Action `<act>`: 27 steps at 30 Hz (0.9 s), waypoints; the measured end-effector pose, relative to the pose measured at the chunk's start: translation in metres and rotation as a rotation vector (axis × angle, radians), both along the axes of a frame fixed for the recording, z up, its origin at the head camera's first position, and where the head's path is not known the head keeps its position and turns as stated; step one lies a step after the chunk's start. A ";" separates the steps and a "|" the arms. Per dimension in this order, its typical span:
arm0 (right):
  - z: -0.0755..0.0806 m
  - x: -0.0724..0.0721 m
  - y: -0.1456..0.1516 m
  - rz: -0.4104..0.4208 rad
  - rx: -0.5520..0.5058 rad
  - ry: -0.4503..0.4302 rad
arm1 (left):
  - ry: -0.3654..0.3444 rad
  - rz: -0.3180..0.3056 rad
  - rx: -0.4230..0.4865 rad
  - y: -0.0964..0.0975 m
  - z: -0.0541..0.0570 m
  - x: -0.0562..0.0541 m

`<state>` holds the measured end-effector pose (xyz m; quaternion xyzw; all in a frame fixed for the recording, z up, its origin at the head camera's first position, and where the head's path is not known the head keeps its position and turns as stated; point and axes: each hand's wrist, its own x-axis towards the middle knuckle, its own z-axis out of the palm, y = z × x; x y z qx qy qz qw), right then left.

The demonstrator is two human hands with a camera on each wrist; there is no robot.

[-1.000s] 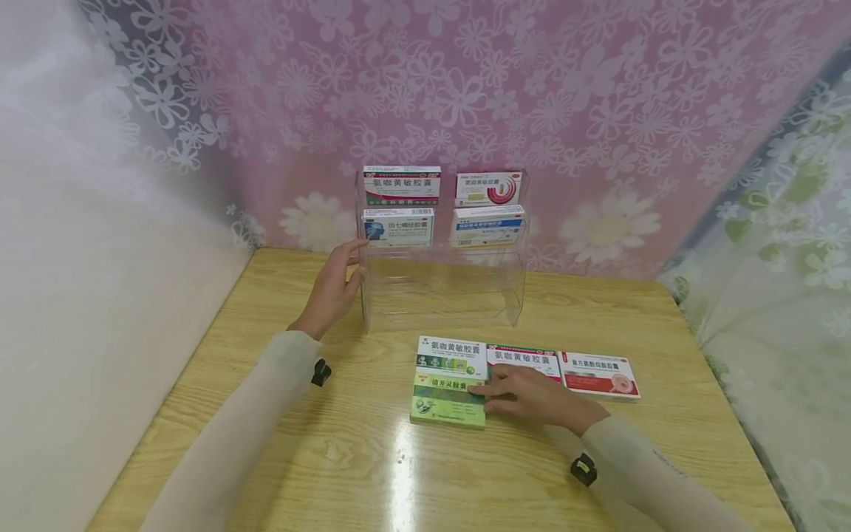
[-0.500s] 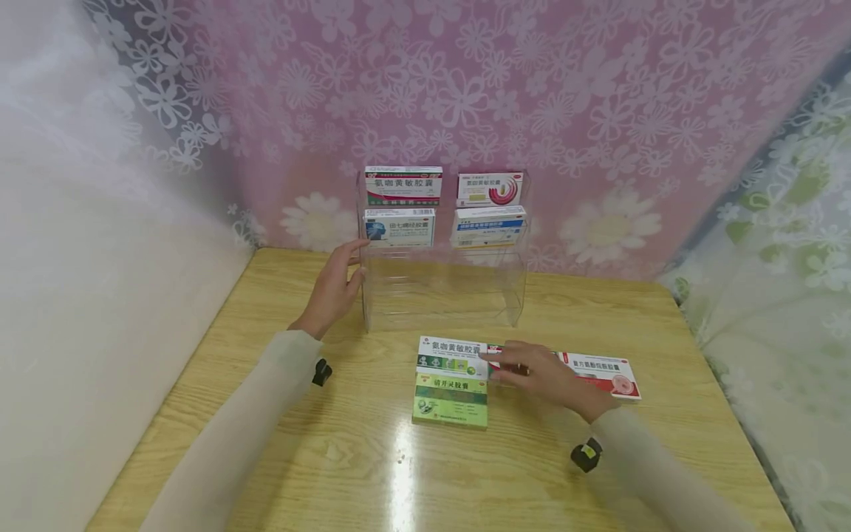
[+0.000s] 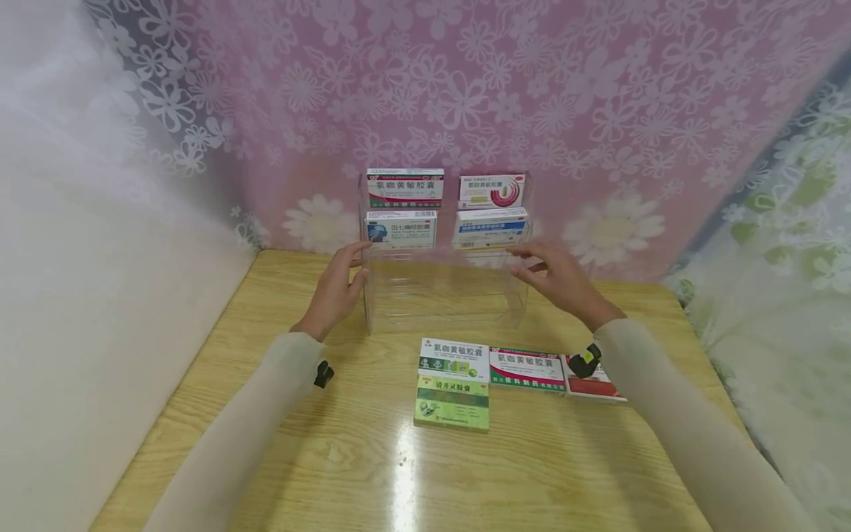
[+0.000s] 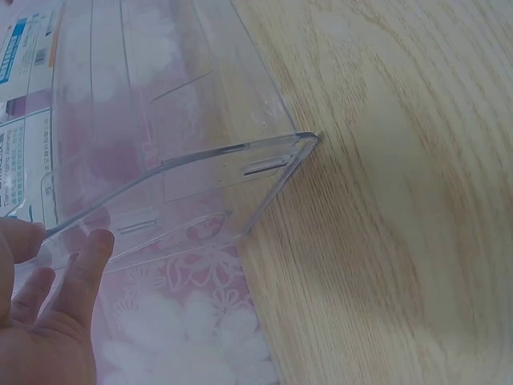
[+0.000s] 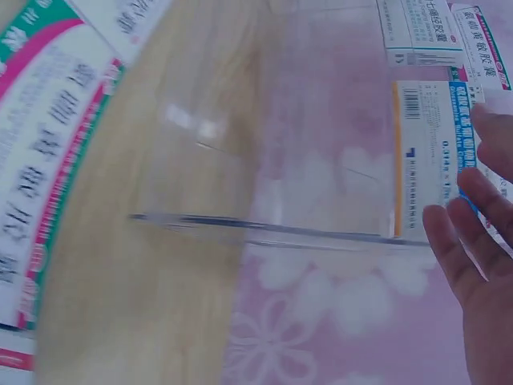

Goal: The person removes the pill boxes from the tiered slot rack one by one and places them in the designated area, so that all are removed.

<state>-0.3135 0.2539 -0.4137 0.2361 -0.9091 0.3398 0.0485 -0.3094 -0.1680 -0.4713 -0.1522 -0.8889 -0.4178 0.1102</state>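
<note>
Pinching clear rack [image 3: 444, 256] by left edge with left hand [image 3: 335, 290] (likely for steadiness); holding right hand [image 3: 564, 282] loose and empty at rack's right edge.

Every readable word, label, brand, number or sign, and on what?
"氨咖黄敏胶囊": upper-left box, upper-right box in clear rack; white-green box, red-green box.
"田七痛经胶囊": lower-left box.
"清开灵胶囊": green box.
"依科制药": red-green box, upper-left box.
Lower-right box: too blurred.
Red-white box: title covered.
Small print, numbers: unreadable.

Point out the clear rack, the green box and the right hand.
Clear rack [image 3: 445, 288], head view: on its lower front.
Green box [image 3: 452, 403], head view: middle of its upper face.
Right hand [image 3: 561, 281], head view: back of the hand.
</note>
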 end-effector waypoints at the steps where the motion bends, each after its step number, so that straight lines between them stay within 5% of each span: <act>1: 0.006 -0.004 -0.003 0.001 0.005 0.031 | 0.000 -0.001 0.001 0.000 0.000 0.000; 6: 0.029 -0.021 -0.016 -0.017 0.037 0.138 | 0.009 -0.006 0.000 0.001 0.001 -0.001; 9: 0.037 -0.028 -0.023 -0.051 0.084 0.128 | 0.005 -0.004 0.004 0.001 0.002 0.000; 15: 0.040 -0.038 -0.035 -0.123 0.202 0.080 | -0.011 -0.005 0.002 0.002 0.004 0.001; 23: 0.042 -0.046 -0.046 -0.093 0.247 0.229 | 0.012 -0.005 0.016 0.001 0.002 0.000; 27: 0.041 -0.051 -0.046 -0.127 0.239 0.211 | 0.009 -0.001 0.021 0.001 0.003 0.001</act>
